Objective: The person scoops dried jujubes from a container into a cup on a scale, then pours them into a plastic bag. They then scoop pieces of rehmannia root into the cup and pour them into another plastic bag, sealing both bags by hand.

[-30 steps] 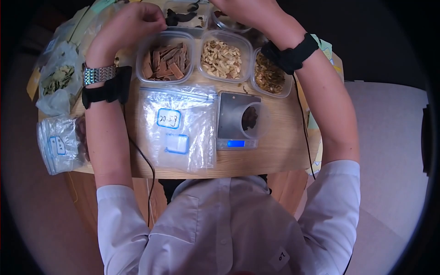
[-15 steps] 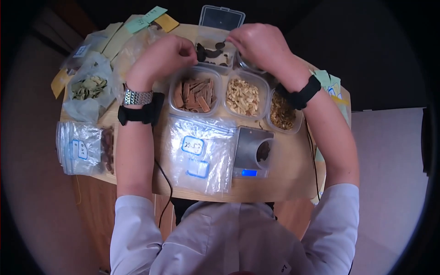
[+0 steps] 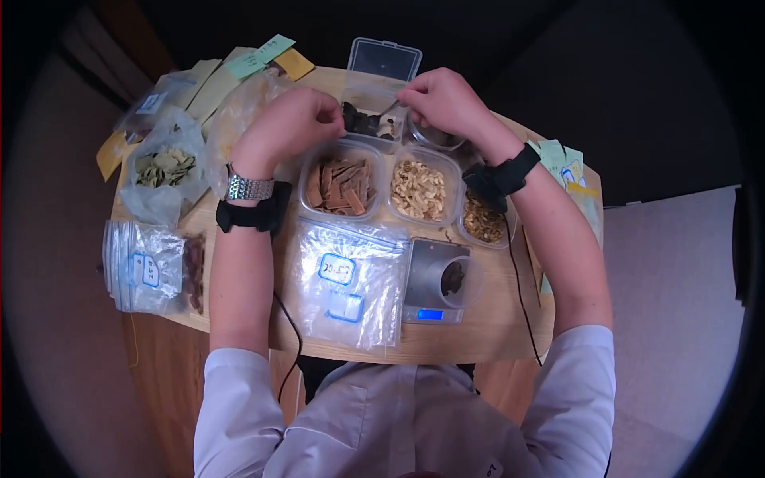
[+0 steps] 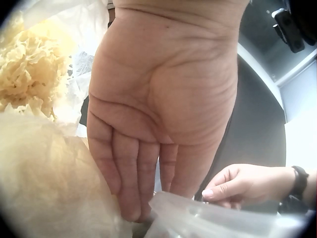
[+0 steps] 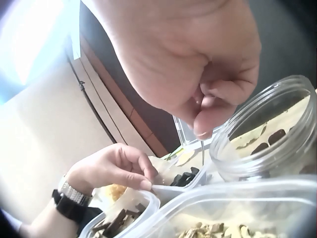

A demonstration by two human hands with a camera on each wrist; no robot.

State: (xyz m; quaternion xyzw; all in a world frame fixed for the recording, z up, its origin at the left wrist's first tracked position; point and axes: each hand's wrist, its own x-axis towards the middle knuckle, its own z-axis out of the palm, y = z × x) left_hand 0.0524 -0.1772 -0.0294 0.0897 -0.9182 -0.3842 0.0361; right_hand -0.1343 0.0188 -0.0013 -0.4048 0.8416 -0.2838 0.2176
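My right hand (image 3: pixel 443 99) pinches the thin handle of a metal spoon (image 5: pixel 202 152). The spoon reaches down into a clear plastic container (image 3: pixel 387 146) at the back, among black dried pieces (image 3: pixel 360 119) and a few pale ones. At that container's left rim, my left hand (image 3: pixel 301 119) pinches the edge between thumb and fingers, as the right wrist view shows. In front stand a container of brown bark strips (image 3: pixel 343 186) and one of pale chopped slices (image 3: pixel 419 190). A round clear jar (image 5: pixel 265 134) with dark pieces is beside my right hand.
A scale (image 3: pixel 422 275) bears a tipped clear cup (image 3: pixel 475 280) with dark contents. Flat zip bags (image 3: pixel 351 295) lie beside it. Bags of leaves (image 3: pixel 165 167) and dark red pieces (image 3: pixel 194 271) are on the left. Cables hang from both wrists.
The view has tilted up, showing more of the table's back. The spoon, seen above the black pieces half a second ago, now dips lower among them. My left hand stays by the container.
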